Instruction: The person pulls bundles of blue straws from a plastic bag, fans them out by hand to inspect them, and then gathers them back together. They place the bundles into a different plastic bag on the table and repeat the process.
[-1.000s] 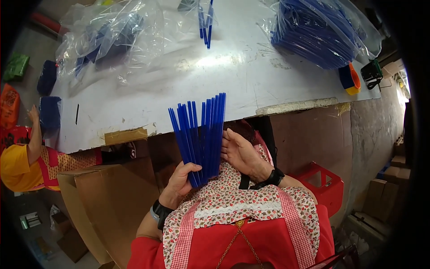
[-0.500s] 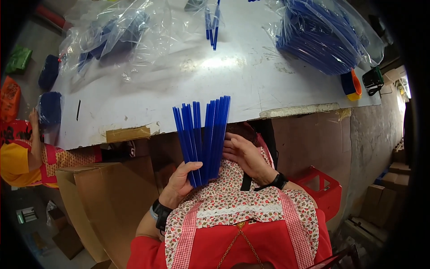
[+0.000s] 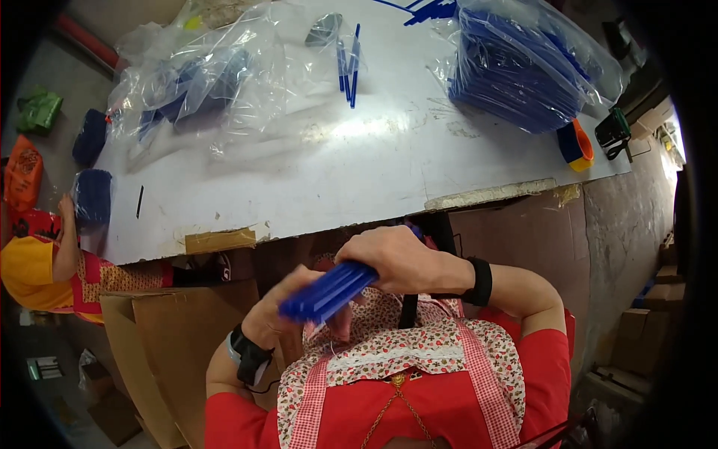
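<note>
A bundle of slim, translucent blue plastic sticks (image 3: 329,292) is held between my two hands in front of the apron, just short of the table's near edge. It is tilted, with one end pointing to the lower left. My right hand (image 3: 396,256) is wrapped over its upper part from above. My left hand (image 3: 283,301), somewhat blurred, closes around the lower end; some of its fingers are hidden behind the sticks.
On the white table (image 3: 299,187) are a clear bag of blue sticks (image 3: 516,75), a crumpled clear bag (image 3: 217,75), a few loose sticks (image 3: 348,71) and a tape roll (image 3: 576,146). A cardboard box (image 3: 187,344) stands left. Another person (image 3: 37,262) works at far left.
The sticks have gone from upright and fanned out to tilted and bunched together. My right hand has moved from beside them to grip over their top.
</note>
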Motion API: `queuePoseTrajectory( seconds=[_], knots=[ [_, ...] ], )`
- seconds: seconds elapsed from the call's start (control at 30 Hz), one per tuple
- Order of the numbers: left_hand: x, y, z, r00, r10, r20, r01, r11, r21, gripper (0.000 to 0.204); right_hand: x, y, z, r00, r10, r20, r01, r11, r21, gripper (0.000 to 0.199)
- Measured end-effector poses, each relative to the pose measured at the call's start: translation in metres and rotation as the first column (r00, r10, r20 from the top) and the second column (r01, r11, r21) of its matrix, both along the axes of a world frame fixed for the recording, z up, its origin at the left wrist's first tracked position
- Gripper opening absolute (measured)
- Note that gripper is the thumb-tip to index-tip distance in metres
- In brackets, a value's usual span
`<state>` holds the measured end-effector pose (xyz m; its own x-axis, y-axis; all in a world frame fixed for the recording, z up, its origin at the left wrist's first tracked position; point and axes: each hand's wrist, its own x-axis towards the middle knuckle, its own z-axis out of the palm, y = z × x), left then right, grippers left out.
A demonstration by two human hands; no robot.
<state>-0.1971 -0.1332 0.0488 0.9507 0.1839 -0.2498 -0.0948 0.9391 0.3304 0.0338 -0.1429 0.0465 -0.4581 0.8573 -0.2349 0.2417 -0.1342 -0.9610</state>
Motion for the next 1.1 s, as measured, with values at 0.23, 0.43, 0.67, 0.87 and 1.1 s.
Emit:
queuePoseTrajectory(
  seconds=[0.23,0.43,0.67,0.87,1.1],
  knots=[
    [0.027,-0.033,-0.072,0.837,0.380,-0.395,-0.227,0.896,0.381,0.045,-0.016,-0.006,-0.063,0.623,-0.492,-0.608,0.029,0.791,-0.611,0.034],
    [0.042,-0.048,-0.085,0.875,0.218,-0.432,-0.135,0.967,0.215,0.047,-0.011,-0.019,-0.109,0.394,-0.654,-0.646,-0.071,0.679,-0.731,0.037],
    [0.034,-0.052,-0.080,0.863,0.269,-0.427,-0.232,0.963,0.137,0.047,-0.003,-0.031,-0.119,0.377,-0.665,-0.644,-0.071,0.673,-0.736,0.042],
    [0.031,-0.047,-0.084,0.836,0.317,-0.448,-0.281,0.948,0.147,0.046,-0.002,-0.026,-0.122,0.364,-0.694,-0.621,-0.042,0.654,-0.756,0.040],
    [0.051,-0.044,-0.070,0.837,0.284,-0.467,-0.156,0.943,0.294,0.048,0.004,-0.025,-0.108,0.502,-0.530,-0.684,-0.186,0.706,-0.684,0.039]
  ],
)
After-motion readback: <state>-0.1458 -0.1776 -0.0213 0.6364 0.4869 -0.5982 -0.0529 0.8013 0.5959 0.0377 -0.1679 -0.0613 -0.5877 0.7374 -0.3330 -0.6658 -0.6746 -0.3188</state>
